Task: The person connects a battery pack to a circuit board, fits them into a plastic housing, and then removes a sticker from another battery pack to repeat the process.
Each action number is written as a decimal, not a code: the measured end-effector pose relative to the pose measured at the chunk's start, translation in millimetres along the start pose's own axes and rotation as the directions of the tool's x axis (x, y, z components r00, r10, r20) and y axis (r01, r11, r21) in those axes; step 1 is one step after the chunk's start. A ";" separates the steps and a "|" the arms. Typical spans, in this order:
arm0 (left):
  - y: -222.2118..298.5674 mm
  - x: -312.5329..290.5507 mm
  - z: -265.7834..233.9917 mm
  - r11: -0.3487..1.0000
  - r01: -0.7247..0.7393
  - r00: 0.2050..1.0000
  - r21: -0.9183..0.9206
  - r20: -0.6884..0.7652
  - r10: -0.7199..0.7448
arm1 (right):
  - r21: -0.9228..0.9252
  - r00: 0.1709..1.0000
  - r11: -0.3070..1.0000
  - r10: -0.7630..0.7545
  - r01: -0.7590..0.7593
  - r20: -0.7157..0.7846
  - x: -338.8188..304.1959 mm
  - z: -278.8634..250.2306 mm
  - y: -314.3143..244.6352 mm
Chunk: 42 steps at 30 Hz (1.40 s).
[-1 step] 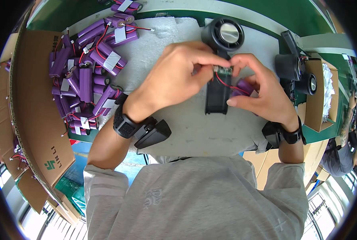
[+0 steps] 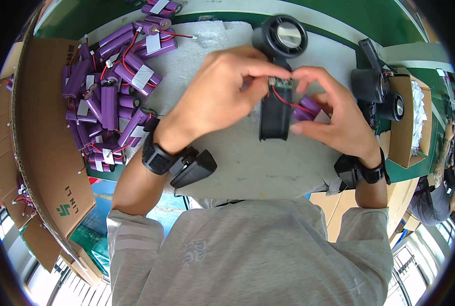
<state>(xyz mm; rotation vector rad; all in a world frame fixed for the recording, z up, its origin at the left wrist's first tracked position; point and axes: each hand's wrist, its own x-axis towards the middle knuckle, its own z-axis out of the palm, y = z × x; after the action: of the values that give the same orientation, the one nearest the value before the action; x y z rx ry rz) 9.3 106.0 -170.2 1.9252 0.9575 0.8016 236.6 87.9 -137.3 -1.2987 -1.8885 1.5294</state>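
Note:
A black handheld fan (image 2: 275, 120) lies in front of me, its round head pointing away and its handle shell facing up, uncovered. A small green circuit board (image 2: 282, 85) sits at the top of the handle. My left hand (image 2: 226, 84) pinches the fan there, thumb and forefinger beside the board. Opposite it, my right hand (image 2: 334, 109) is curled round a purple battery pack (image 2: 308, 108), its forefinger reaching toward the board. Red wire (image 2: 287, 102) runs between the pack and the board. The wire's end at the board is partly hidden by my fingers.
A heap of purple battery packs (image 2: 110, 104) with red wires lies on the left, beside a cardboard box (image 2: 54, 132). White foam (image 2: 202, 43) covers part of the bench. More black fans (image 2: 366, 84) and a small open carton (image 2: 408, 148) stand on the right.
The fan has shifted slightly away from me and to the left, with my left hand moving along with it. My right hand has hardly moved and still has the battery pack.

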 end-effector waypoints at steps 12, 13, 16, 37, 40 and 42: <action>0.3 11.3 -0.4 0.974 0.125 0.991 -0.188 -0.022 -0.131 | -0.714 0.823 0.623 -0.556 0.320 -0.116 2.1 -19.6 18.0; 1.1 12.1 -0.2 0.969 0.153 0.987 -0.194 -0.023 -0.160 | -0.723 0.822 0.615 -0.558 0.315 -0.117 0.8 -21.4 17.9; 1.1 13.4 1.8 0.955 0.207 0.976 -0.211 -0.025 -0.217 | -0.741 0.820 0.599 -0.560 0.302 -0.119 -2.4 -21.6 17.4; -10.5 5.7 3.8 0.974 0.186 0.976 -0.133 -0.092 -0.199 | -0.823 0.827 0.536 -0.538 0.188 -0.161 0.1 7.0 19.3; -11.6 3.4 4.6 0.978 0.170 0.978 -0.122 -0.098 -0.182 | -0.814 0.841 0.556 -0.512 0.167 -0.176 -1.5 5.8 21.0; -12.9 1.6 5.3 0.978 0.174 0.978 -0.118 -0.092 -0.185 | -0.795 0.839 0.574 -0.518 0.195 -0.168 -1.6 6.2 19.8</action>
<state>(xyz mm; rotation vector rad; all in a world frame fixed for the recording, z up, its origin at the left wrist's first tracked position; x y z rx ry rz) 10.2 110.1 -183.6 1.6895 1.1095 0.8353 240.9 82.7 -157.0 -1.2390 -2.3932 0.1765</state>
